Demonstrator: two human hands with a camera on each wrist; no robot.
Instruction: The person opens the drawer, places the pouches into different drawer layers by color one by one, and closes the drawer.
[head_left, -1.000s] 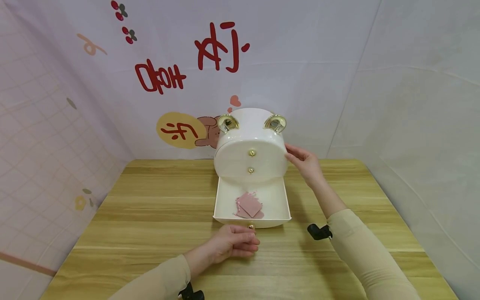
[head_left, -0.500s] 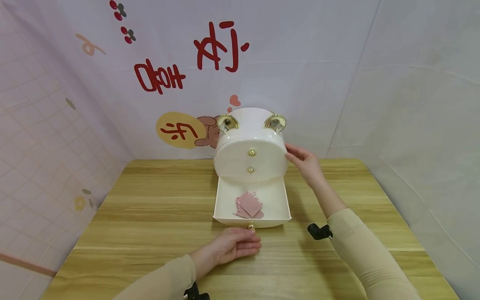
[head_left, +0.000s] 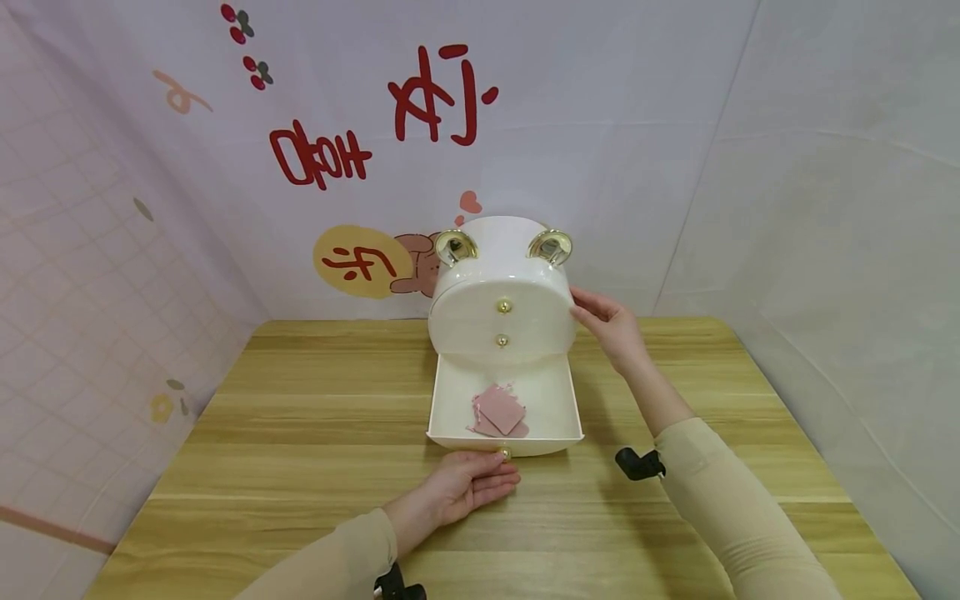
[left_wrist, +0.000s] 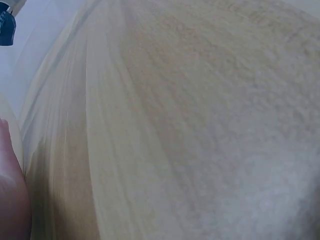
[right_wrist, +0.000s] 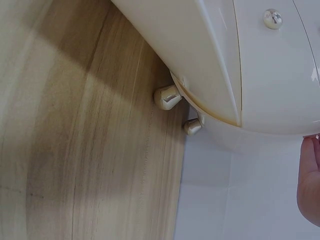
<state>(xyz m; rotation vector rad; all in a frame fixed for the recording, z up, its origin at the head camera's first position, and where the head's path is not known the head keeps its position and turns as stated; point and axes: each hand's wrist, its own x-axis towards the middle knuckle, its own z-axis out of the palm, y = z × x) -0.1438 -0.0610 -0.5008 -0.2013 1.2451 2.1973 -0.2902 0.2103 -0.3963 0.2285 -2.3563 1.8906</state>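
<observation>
A glossy white rounded drawer box (head_left: 504, 321) with gold-rimmed ears (head_left: 457, 247) stands at the table's far side. Its bottom drawer (head_left: 551, 408) is pulled out toward me. Inside lie flat pink pieces, a square one (head_left: 501, 411) on top. My left hand (head_left: 467, 487) is palm up before the drawer, thumb tip at the small gold knob (head_left: 506, 454) and the other fingers extended below it. My right hand (head_left: 613, 332) rests its fingertips on the box's right side; the right wrist view shows these fingers (right_wrist: 309, 160) at the box's edge.
A wood-grain table (head_left: 300, 433) lies under everything. Gold feet (right_wrist: 168, 97) raise the box above it. Close behind hangs a white printed cloth (head_left: 600, 150), with more cloth at both sides. Black wrist mounts (head_left: 639, 463) jut out from my sleeves.
My left hand has shifted slightly at the knob; its curled fingers have straightened and the thumb has come up to the knob. The drawer and right hand stay in place.
</observation>
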